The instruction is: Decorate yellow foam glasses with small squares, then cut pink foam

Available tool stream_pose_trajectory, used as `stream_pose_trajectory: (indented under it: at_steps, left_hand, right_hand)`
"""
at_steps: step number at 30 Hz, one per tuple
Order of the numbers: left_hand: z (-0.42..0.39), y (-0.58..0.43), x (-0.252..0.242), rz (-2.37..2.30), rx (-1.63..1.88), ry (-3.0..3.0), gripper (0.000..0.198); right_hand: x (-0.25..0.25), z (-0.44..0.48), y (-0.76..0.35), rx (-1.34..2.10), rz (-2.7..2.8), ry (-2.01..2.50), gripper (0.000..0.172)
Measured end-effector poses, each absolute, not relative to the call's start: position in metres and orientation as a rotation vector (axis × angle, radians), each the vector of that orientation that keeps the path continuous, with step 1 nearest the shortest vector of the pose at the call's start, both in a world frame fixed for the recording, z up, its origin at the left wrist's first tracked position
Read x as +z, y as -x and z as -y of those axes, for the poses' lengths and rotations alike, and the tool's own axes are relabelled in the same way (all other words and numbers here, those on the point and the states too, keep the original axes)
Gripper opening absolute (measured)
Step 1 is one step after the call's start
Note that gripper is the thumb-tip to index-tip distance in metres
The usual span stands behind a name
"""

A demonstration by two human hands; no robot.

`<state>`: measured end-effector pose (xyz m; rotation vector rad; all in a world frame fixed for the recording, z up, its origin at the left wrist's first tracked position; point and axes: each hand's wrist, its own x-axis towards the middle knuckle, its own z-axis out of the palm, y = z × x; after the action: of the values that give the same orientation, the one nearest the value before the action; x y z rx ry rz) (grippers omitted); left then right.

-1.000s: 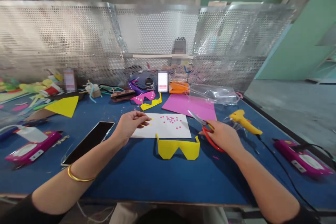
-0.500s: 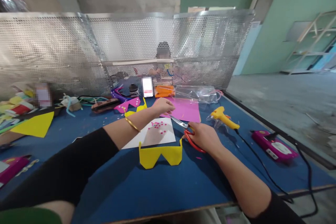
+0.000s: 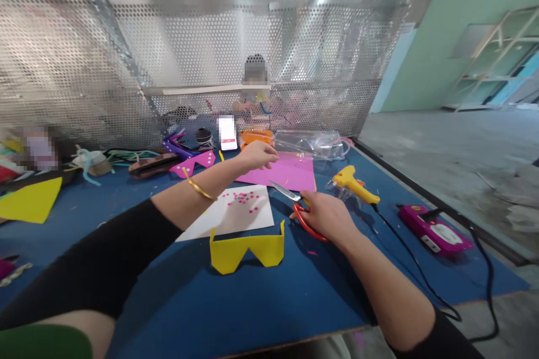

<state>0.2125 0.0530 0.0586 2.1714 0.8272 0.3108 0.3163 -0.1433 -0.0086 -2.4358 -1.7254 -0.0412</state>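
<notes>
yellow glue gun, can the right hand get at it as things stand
Probably yes: the glue gun lies on the table close beside the right hand with nothing between them, though that hand is gripping the red-handled scissors.

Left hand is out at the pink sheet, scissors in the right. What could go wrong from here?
1. The scissors in the right hand point their blades toward the left hand at the pink sheet; a nick is possible.
2. The left forearm crosses above the white sheet and may scatter the pink bits.
3. The glue gun lies close beside the right hand; a bump seems likely.
</notes>
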Motion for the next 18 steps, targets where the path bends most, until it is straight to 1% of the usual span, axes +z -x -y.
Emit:
stream_pose_trajectory:
  at_steps: [3,6,9,10,14,18]
  left_hand:
    - [-0.035,-0.16,0.066,-0.823,0.321,-2.234,0.019]
    - [-0.003,-0.112,0.065,-0.821,0.257,-2.284,0.016]
    - [0.033,-0.081,0.05,-0.772,0.074,-2.477,0.022]
    - [0.043,-0.075,0.044,-0.796,0.062,-2.533,0.023]
    - [0.066,-0.063,0.027,-0.866,0.112,-2.559,0.014]
    - [0.07,-0.045,0.039,-0.933,0.218,-2.479,0.019]
  right_hand:
    - [-0.008,0.145,-0.317,-0.015,1.728,2.456,0.039]
    - [-0.009,0.145,-0.319,-0.004,1.721,2.475,0.041]
    - [-0.01,0.144,-0.322,-0.003,1.707,2.492,0.038]
    - [-0.011,0.144,-0.323,-0.006,1.704,2.497,0.037]
    - [-0.013,0.143,-0.324,-0.017,1.709,2.507,0.039]
    - [-0.017,0.142,-0.322,-0.03,1.731,2.508,0.039]
